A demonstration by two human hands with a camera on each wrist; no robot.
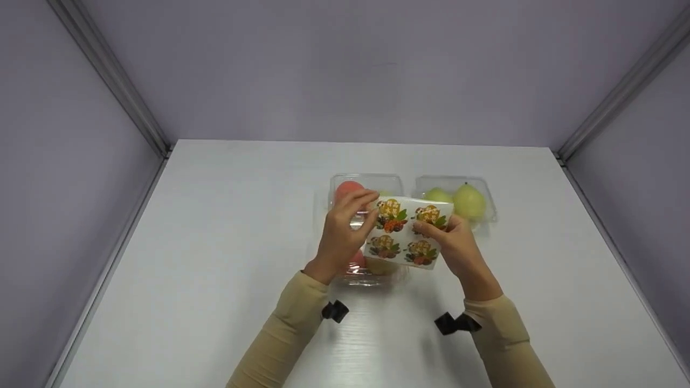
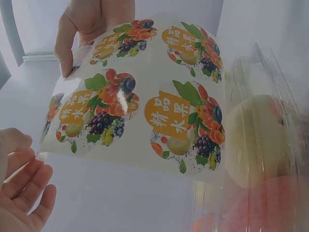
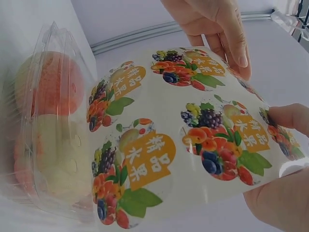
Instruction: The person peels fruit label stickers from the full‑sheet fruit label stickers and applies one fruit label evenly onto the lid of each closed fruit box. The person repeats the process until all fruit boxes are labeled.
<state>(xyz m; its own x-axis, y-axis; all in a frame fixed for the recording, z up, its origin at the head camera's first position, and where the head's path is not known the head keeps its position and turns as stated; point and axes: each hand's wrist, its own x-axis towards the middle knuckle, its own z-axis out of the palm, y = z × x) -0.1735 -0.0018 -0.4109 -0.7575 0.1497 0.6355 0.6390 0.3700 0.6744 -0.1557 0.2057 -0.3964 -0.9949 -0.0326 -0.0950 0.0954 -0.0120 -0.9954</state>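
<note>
A white sheet of stickers [image 1: 409, 231] with printed fruit pictures and orange labels is held up above the table. My right hand [image 1: 458, 242] grips its right edge, thumb on the printed face. At the sheet's left edge is my left hand [image 1: 345, 229], with a gap between thumb and index finger in the head view. In the left wrist view the left hand's fingertips [image 2: 34, 155] are at a corner of the sheet; whether they pinch it is unclear. Behind and below the sheet, clear plastic fruit boxes [image 1: 364, 280] are partly hidden.
A clear box [image 1: 490, 215] with green pears [image 1: 469, 202] stands at the right. Another box [image 1: 366, 177] behind the left hand holds a red fruit [image 1: 349, 189]. The white table [image 1: 226, 215] meets grey-purple panels at the back and sides.
</note>
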